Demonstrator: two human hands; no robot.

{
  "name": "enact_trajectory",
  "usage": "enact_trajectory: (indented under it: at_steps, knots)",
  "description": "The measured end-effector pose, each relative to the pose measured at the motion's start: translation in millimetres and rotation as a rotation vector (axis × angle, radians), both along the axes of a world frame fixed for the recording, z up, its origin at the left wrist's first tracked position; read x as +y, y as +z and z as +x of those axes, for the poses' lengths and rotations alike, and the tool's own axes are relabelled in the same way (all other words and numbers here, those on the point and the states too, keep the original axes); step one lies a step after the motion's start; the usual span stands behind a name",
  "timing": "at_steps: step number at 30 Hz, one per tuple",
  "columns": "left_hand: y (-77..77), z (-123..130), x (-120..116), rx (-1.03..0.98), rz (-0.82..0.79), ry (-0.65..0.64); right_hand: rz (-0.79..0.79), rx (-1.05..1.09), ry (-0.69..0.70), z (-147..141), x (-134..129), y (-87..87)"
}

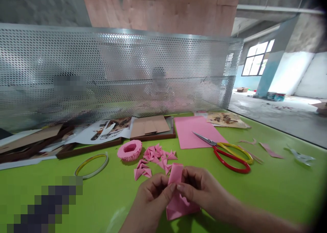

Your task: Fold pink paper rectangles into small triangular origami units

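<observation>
Near the front edge of the view, my left hand (153,199) and my right hand (200,188) both pinch a folded strip of pink paper (176,173). Their thumbs nearly meet on its front. The paper's lower part spreads out wider beneath the thumbs. Just beyond my hands lies a loose pile of small folded pink triangles (155,154). A pink ring with a ridged side (129,150) rests to the left of that pile. Farther right, scissors with red and yellow handles (214,144) lie with their blades over a pink sheet (187,134).
A roll of tape (92,166) lies on the green table (107,192) at the left. Brown trays with papers (150,127) line the back, before a perforated metal screen (122,72). Pink scraps (270,150) and a clear plastic piece (301,157) are at the right.
</observation>
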State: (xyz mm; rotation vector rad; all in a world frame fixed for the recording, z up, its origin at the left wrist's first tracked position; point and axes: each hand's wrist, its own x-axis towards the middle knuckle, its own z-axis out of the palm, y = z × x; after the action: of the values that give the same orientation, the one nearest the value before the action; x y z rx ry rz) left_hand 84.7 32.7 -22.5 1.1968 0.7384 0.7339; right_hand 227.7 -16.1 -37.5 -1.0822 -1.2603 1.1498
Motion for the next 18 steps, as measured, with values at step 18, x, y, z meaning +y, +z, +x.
enact_trajectory:
  at_steps: [18]
  knots:
    - [0.6, -8, 9, 0.018, -0.105, -0.205, -0.104, 0.140, 0.185, -2, -3, 10.1]
